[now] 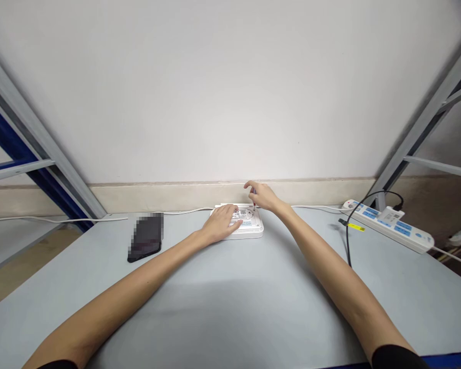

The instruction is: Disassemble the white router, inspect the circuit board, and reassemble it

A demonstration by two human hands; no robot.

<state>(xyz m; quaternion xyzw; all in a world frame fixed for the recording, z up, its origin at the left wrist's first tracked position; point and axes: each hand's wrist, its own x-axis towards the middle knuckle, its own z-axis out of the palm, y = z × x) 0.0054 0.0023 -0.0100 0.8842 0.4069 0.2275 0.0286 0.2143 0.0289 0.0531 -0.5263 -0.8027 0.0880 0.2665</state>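
Observation:
A white router-like box (249, 233) lies on the table near the wall, with a printed label and vent holes on its upper face. My left hand (219, 224) rests flat on the box's left part, fingers spread, covering some of the label. Above the far right corner of the box, my right hand (264, 196) is bent at the wrist, its fingers closed around a small screwdriver (254, 206). The screwdriver stands upright, its tip at the box's corner. Most of its handle is hidden by the fingers.
On the grey table (215, 318), a dark phone (148, 238), partly pixelated, lies at left. A white power strip (390, 225) with a charger and black cable (348, 241) is at right. White cable (184, 211) runs along the wall. Metal frames (418, 123) flank the table.

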